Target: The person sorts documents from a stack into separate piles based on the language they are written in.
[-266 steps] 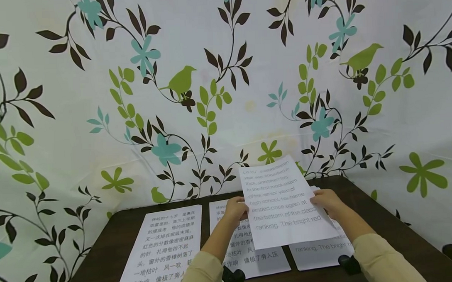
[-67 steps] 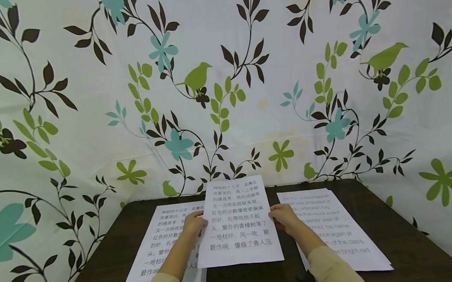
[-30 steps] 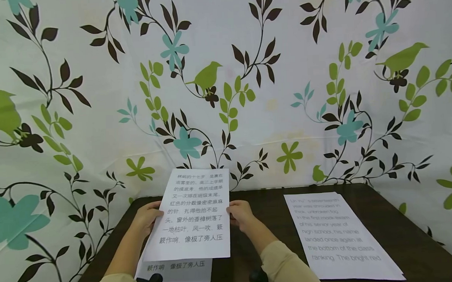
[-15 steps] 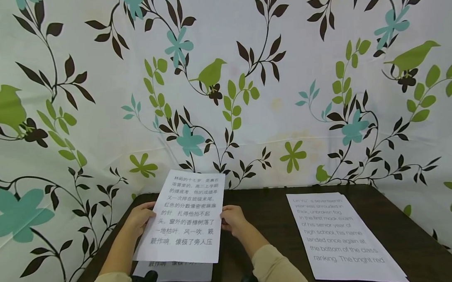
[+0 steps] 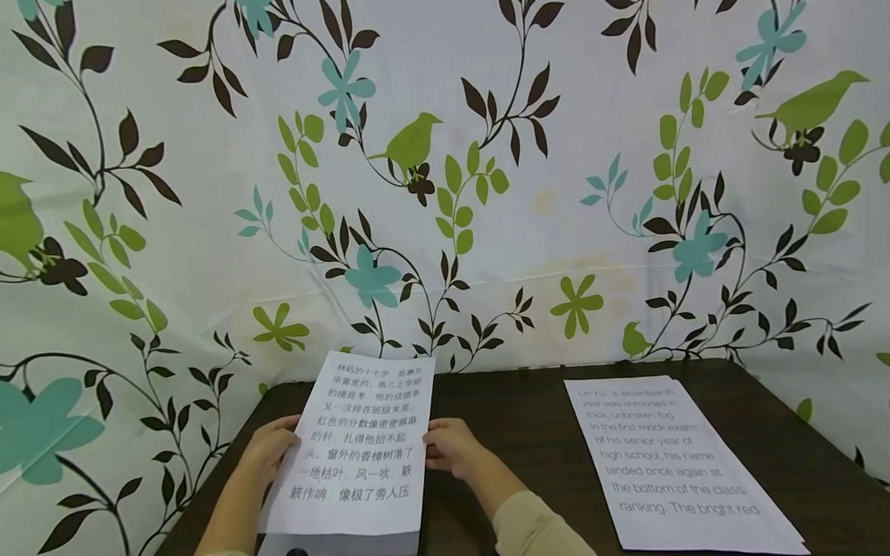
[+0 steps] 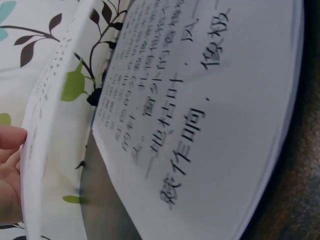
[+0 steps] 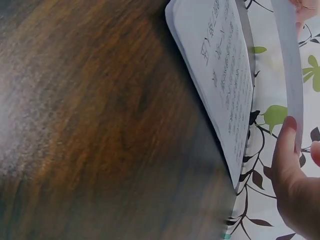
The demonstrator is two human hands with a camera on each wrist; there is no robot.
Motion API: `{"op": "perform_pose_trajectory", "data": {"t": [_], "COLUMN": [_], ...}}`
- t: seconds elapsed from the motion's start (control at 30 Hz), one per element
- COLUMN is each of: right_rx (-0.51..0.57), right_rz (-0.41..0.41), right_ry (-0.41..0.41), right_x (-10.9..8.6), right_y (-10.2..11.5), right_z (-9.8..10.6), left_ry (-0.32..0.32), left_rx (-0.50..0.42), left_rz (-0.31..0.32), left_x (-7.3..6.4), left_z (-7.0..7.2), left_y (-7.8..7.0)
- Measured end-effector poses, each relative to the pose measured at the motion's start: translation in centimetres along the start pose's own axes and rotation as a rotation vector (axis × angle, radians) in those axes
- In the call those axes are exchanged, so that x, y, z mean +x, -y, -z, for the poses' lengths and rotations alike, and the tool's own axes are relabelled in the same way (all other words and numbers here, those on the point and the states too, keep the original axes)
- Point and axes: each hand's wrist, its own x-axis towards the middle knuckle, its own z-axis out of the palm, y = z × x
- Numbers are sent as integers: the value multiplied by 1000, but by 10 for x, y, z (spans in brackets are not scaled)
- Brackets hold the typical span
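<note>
A sheet of paper (image 5: 362, 436) printed with Chinese characters is held by its two long sides, just above a paper stack (image 5: 337, 547) on the left of the table. My left hand (image 5: 269, 449) grips the left edge, and my right hand (image 5: 451, 448) pinches the right edge. Whether more than one sheet is held I cannot tell. In the left wrist view the held paper (image 6: 42, 145) appears nearly edge-on, apart from the stack (image 6: 215, 115) below. From the right wrist, the thumb of my right hand (image 7: 297, 185) shows against the paper (image 7: 292, 70).
Farther right on the dark wooden table (image 5: 509, 439) lies a stack of English-printed sheets (image 5: 672, 466), slightly uneven at its edges. A patterned cloth (image 5: 490, 309) with leaves and birds hangs behind the table's back edge.
An English sheet was held over the right stack at first. Later the Chinese-printed paper was carried from the middle to the left, and it is now lower, closer to the left stack.
</note>
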Motion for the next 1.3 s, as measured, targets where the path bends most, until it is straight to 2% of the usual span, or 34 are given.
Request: {"op": "perform_pose_trajectory", "data": {"t": [0.17, 0.5, 0.73, 0.83, 1.03, 1.13, 1.3], "right_rx": [-10, 16, 40, 40, 32, 28, 4], "right_rz": [-19, -40, -41, -49, -65, -64, -71], "right_ry": [65, 204, 209, 198, 189, 198, 169], "right_x": [0, -4, -3, -2, -1, -1, 0], "right_y": [-7, -16, -21, -23, -24, -24, -24], "right_z": [1, -2, -3, -2, 1, 1, 5], "left_ry": [-7, -31, -70, -66, -59, -75, -119], "left_rx": [5, -2, -25, -41, -49, -49, -14], "left_rz": [13, -20, 12, 30, 29, 37, 47], "left_x": [5, 10, 11, 9, 6, 14, 50], "left_z": [1, -3, -5, -6, -7, -8, -9], "left_y": [11, 25, 34, 35, 35, 43, 70]}}
